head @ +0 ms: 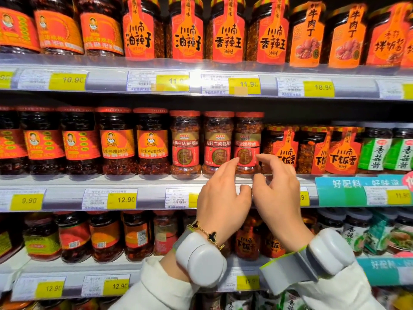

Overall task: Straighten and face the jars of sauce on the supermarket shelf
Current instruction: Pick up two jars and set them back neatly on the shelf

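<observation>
Three red-lidded jars of chilli sauce with gold and red labels stand side by side on the middle shelf: left jar (185, 142), middle jar (218, 139), right jar (248, 137). The right jar's label is turned slightly to the left. My left hand (221, 195) and my right hand (277, 193) are raised just in front of the right jar, fingers spread either side of its lower part. Fingertips are at or near the glass; neither hand clasps it. Both wrists carry grey bands, the left also a bracelet.
A clear plastic lip runs along the middle shelf's front edge (134, 182), with price tags (121, 199) below. Portrait-label jars (116, 142) stand to the left, orange-label jars (283, 148) and green-label jars (375, 151) to the right. Full shelves lie above (185, 30) and below (107, 236).
</observation>
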A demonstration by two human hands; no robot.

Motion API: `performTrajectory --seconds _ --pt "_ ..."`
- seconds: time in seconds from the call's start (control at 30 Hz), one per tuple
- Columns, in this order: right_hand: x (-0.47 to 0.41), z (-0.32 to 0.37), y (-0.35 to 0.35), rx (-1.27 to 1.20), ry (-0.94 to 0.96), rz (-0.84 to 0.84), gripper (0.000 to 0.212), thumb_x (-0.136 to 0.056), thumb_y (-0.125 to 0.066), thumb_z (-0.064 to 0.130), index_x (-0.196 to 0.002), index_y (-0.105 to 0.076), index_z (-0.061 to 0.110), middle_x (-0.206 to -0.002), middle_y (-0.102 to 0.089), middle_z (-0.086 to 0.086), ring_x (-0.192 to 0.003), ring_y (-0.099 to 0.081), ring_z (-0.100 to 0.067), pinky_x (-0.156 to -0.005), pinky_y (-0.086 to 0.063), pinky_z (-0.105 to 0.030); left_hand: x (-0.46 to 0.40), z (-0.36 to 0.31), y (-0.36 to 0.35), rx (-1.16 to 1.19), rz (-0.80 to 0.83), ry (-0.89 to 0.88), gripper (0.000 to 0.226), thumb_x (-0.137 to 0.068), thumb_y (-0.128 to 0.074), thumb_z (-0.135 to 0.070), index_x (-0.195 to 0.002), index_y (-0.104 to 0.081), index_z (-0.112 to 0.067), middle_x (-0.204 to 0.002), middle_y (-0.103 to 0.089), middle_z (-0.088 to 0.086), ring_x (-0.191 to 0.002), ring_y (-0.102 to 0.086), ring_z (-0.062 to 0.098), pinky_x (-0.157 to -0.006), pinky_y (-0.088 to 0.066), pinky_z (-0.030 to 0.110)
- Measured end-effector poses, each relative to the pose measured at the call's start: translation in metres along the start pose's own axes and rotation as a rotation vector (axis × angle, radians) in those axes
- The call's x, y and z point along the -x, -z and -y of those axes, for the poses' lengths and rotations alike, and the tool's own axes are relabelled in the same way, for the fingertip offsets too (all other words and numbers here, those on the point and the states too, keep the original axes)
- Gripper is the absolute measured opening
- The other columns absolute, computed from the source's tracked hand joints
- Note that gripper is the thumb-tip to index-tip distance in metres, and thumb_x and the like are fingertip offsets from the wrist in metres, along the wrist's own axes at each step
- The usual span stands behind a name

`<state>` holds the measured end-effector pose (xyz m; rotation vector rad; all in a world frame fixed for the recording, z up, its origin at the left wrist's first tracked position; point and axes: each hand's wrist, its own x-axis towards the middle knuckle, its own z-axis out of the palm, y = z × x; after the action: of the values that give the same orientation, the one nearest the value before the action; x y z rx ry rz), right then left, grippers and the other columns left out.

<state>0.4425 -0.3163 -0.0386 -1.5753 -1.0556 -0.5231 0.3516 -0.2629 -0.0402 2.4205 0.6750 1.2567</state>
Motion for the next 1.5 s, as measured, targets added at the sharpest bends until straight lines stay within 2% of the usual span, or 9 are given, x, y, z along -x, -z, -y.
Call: performTrajectory --seconds 0.17,0.43,0.63,0.7,0.83,1.03,1.17,1.33,1.5 --pt "-0.003 -0.012 0.003 0.029 -0.065 0.066 0.039 -0.078 -0.051 0.002 -0.117 -0.055 0.01 -0.111 -0.059 -0.009 -0.107 -0.047 -0.026 -0.089 -0.031 -0.028 -0.008 -0.001 -0.009 0.018 0.028 0.014 0.061 -0.085 -0.047 -0.023 -0.143 -0.027 -0.022 -0.153 -0.024 -0.007 -0.137 -0.024 0.008 -0.106 -0.021 0.02" --pt "-0.013 -0.012 0.008 0.016 -0.048 0.101 0.041 -0.082 -0.048 0.004 -0.121 -0.051 0.013 -0.114 -0.059 -0.008 -0.106 -0.05 -0.024 -0.09 -0.034 -0.029 -0.02 -0.004 -0.015 0.016 0.084 0.06 0.062 -0.09 -0.044 -0.028 -0.146 -0.019 -0.018 -0.155 -0.017 0.001 -0.141 -0.019 0.014 -0.111 -0.019 0.028" --pt "-0.04 0.002 0.012 0.143 0.159 -0.013 0.047 -0.076 -0.05 0.002 -0.122 -0.051 0.006 -0.125 -0.056 -0.01 -0.109 -0.045 -0.029 -0.093 -0.028 -0.026 -0.025 -0.009 -0.017 0.014 0.065 0.064 0.068 -0.085 -0.048 -0.023 -0.146 -0.018 -0.019 -0.156 -0.014 0.0 -0.141 -0.019 0.016 -0.11 -0.019 0.027" --pt "-0.052 0.007 0.011 0.193 0.227 0.004 0.052 -0.075 -0.05 0.004 -0.127 -0.046 0.005 -0.135 -0.048 -0.008 -0.111 -0.04 -0.028 -0.096 -0.027 -0.026 -0.028 -0.01 -0.015 0.023 0.061 0.058 0.073 -0.08 -0.049 -0.017 -0.146 -0.019 -0.021 -0.155 -0.016 -0.001 -0.14 -0.02 0.016 -0.11 -0.02 0.028" --pt "-0.069 0.011 0.004 0.324 0.271 0.088 0.062 -0.078 -0.049 0.014 -0.138 -0.033 0.01 -0.145 -0.035 -0.005 -0.113 -0.031 -0.028 -0.098 -0.029 -0.038 -0.027 -0.012 -0.014 0.04 0.049 0.024 0.072 -0.078 -0.05 -0.015 -0.144 -0.023 -0.02 -0.153 -0.023 0.0 -0.139 -0.022 0.016 -0.111 -0.025 0.033" --pt "-0.076 0.009 0.0 0.365 0.306 0.099 0.059 -0.079 -0.051 0.015 -0.135 -0.037 0.009 -0.136 -0.043 -0.008 -0.113 -0.037 -0.029 -0.098 -0.032 -0.039 -0.028 -0.013 -0.014 0.064 0.017 0.0 0.064 -0.08 -0.049 -0.016 -0.141 -0.03 -0.019 -0.147 -0.032 -0.001 -0.134 -0.031 0.018 -0.105 -0.032 0.038" --pt "-0.072 0.01 0.005 0.277 0.338 0.039 0.055 -0.075 -0.053 0.01 -0.13 -0.046 0.007 -0.13 -0.05 -0.008 -0.108 -0.042 -0.03 -0.095 -0.031 -0.033 -0.026 -0.015 -0.014 0.021 -0.034 0.034 0.072 -0.08 -0.05 -0.018 -0.145 -0.019 -0.021 -0.148 -0.028 -0.004 -0.132 -0.033 0.019 -0.103 -0.031 0.032" --pt "-0.059 0.013 0.016 0.154 0.395 -0.046 0.049 -0.071 -0.05 0.008 -0.12 -0.054 0.01 -0.123 -0.056 -0.005 -0.109 -0.052 -0.026 -0.095 -0.035 -0.029 -0.026 -0.02 -0.014 -0.062 -0.079 0.08 0.083 -0.079 -0.05 -0.016 -0.147 -0.002 -0.018 -0.144 -0.022 0.004 -0.121 -0.041 0.033 -0.087 -0.037 0.037" --pt "-0.046 0.014 0.021 0.069 0.429 -0.132 0.037 -0.073 -0.059 0.007 -0.11 -0.058 0.008 -0.113 -0.059 -0.006 -0.106 -0.054 -0.023 -0.093 -0.038 -0.027 -0.028 -0.022 -0.013 -0.052 -0.144 0.015 0.072 -0.083 -0.051 -0.014 -0.146 -0.014 -0.018 -0.134 -0.032 0.005 -0.111 -0.048 0.032 -0.08 -0.039 0.036"
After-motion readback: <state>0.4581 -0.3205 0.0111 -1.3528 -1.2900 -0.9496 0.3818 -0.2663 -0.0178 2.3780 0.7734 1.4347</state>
